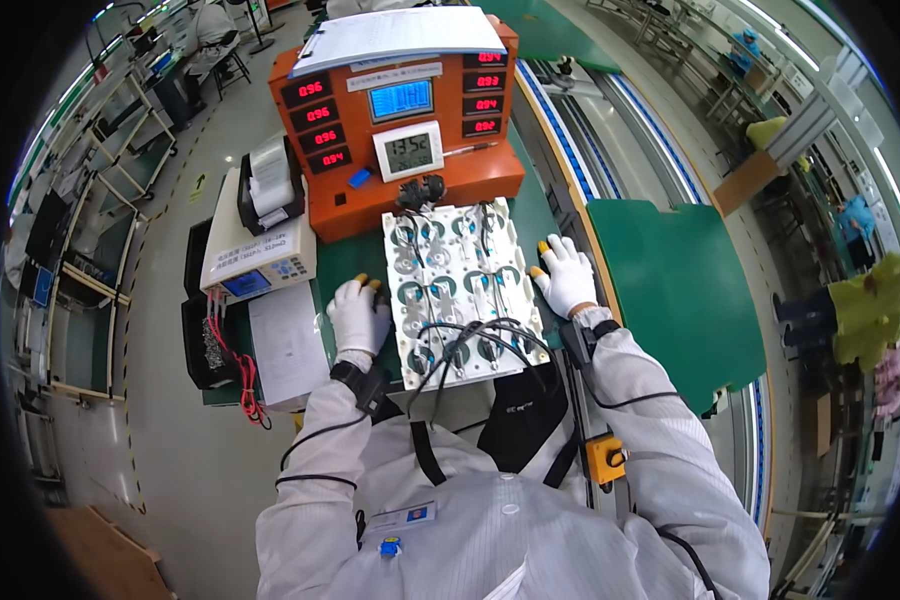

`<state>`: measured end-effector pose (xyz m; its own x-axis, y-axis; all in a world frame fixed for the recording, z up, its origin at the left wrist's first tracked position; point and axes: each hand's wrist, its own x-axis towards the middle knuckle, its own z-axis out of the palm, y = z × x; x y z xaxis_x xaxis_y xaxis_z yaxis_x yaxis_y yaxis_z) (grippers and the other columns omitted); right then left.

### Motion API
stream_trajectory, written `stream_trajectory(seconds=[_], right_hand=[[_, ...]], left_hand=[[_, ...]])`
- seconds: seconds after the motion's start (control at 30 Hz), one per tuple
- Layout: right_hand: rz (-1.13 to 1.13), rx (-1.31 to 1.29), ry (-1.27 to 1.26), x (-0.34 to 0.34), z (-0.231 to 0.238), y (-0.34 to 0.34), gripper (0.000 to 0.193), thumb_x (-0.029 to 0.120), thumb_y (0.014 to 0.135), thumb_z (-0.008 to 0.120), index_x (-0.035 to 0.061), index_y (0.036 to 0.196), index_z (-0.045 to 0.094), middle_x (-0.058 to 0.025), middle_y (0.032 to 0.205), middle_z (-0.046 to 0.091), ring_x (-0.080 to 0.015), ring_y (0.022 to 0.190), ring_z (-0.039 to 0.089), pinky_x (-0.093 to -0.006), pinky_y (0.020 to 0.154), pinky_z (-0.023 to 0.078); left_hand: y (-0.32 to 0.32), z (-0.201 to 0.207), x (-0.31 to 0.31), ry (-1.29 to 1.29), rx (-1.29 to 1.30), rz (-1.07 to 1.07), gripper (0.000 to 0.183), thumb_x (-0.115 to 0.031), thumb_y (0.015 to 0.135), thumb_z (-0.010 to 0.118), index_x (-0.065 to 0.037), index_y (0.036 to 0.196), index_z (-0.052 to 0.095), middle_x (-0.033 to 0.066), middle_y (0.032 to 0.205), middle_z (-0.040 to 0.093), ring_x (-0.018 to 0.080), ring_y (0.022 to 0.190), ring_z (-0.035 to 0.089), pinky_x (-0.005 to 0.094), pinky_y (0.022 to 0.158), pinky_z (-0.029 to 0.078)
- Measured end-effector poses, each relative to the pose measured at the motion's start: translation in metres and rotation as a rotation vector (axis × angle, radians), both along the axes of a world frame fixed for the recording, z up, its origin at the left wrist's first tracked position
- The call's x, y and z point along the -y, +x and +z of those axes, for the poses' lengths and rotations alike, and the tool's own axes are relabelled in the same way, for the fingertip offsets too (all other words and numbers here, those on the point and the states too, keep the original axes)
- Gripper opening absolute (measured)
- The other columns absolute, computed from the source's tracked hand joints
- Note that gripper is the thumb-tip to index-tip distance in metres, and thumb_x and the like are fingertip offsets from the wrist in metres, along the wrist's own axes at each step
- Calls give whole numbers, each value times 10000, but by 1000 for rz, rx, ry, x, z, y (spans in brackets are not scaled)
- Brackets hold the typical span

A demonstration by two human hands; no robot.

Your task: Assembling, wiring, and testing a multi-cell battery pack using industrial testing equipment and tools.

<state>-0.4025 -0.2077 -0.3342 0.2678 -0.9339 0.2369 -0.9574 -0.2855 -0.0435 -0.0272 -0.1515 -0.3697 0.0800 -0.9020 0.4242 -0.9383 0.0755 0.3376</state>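
A white fixture plate (462,285) with several round cell holders and black cables lies on the green bench in front of me. My left hand (358,314), in a white glove with yellow fingertips, rests at the plate's left edge. My right hand (566,273), gloved the same way, rests at its right edge with fingers spread. Whether either hand grips the plate or only touches it I cannot tell. Black cables run from the plate toward my chest.
An orange test box (410,120) with red number displays and a small white clock stands behind the plate. A white meter and label printer (260,250) sit left. A green pallet (680,280) lies on the conveyor right. Other people work at far right.
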Motion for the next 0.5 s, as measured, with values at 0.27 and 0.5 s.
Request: stream_trajectory(seconds=[0.27,0.5], right_hand=[[14,79,42,2,-5,-11,472,370,883,647,48,1226,607,-121,1436,459,-280,1347,388,-459,1035,407],[10,88,64,10,1,-5,461,381,899,619,58,1228,616,-106,1426,483,-265,1339,409,-443,1029,412]], left_hand=[[-1,-7,2,99,168,17,227,-132,837,614,-100,1049,688,90,1184,611,293,1202,530,449,964,418],[25,-40,7,39,-12,16,249,-119,834,581,-121,1069,663,35,1149,618,257,1154,558,420,893,471]])
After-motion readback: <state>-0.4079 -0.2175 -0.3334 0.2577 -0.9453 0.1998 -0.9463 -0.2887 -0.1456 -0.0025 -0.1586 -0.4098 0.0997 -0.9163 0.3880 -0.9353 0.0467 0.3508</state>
